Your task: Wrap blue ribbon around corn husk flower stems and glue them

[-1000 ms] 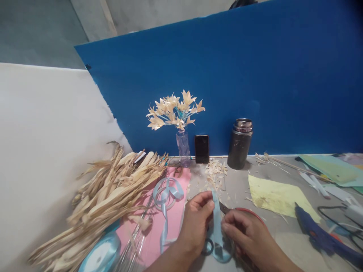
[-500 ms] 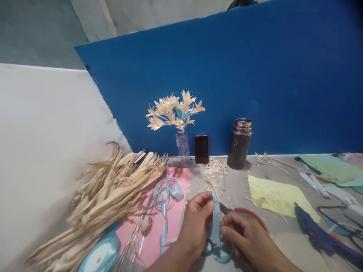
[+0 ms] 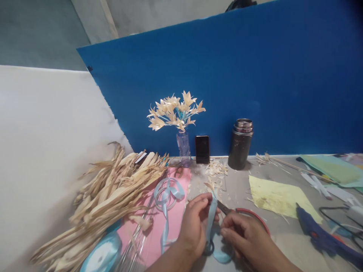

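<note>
My left hand (image 3: 195, 221) is closed on a strip of light blue ribbon (image 3: 210, 217), which hangs down along the palm. A small pale corn husk flower (image 3: 210, 186) pokes up at the ribbon's top, just above the fingertips. My right hand (image 3: 241, 230) is a little to the right, thumb and fingers pinched together; whatever is between them is too small to make out. Scissors (image 3: 224, 207) with red handles lie behind the right hand, partly hidden by it. Below, a loop of the ribbon rests on the table beside a dark ring (image 3: 209, 248).
Dried corn husks (image 3: 121, 189), a ribbon roll (image 3: 100, 255) and thin wires lie left, partly over pink paper (image 3: 153, 230). Behind stand a vase (image 3: 183, 147) of husk flowers, a phone (image 3: 202, 149) and a flask (image 3: 240, 145). Yellow paper (image 3: 280, 194) and a blue glue gun (image 3: 317, 234) lie right.
The ribbon has shifted left and turned within my left hand, and its lower part now lies closer to the palm. My right hand has hardly moved.
</note>
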Available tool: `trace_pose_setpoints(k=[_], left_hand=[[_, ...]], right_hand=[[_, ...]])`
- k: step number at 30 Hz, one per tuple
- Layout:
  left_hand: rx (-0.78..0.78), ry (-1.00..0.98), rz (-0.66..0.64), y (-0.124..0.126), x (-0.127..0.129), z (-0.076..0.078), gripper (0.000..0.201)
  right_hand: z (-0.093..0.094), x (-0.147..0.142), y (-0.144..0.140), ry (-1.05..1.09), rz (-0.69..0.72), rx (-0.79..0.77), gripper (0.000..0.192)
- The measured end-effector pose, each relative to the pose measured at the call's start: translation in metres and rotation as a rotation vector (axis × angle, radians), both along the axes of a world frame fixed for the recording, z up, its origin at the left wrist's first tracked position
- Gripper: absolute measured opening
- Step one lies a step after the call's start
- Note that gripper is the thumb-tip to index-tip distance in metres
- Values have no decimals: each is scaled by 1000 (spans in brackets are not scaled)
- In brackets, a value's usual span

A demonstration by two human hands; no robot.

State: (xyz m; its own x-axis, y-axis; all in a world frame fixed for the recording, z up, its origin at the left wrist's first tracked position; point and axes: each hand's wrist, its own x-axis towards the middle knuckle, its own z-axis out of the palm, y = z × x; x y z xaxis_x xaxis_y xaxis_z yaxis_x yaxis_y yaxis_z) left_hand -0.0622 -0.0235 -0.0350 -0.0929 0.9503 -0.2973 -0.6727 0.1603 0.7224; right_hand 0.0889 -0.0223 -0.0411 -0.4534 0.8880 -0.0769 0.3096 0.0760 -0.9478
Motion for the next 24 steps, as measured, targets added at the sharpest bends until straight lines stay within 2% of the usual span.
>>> trace_pose_setpoints(k=[4, 9, 13, 24], left_hand=[[55, -7, 35, 0, -1, 5, 25], [103, 51, -72, 2, -4, 10, 30], [103, 73, -121, 4, -8, 9, 29], [59, 24, -138, 7, -11, 2, 30]], right_hand=[[-3, 1, 0, -34, 13, 20, 15], [-5, 2, 0, -53, 33, 13, 15], [-3, 1, 0, -90, 47, 34, 16], [-1, 2, 0, -127, 53, 63, 17]])
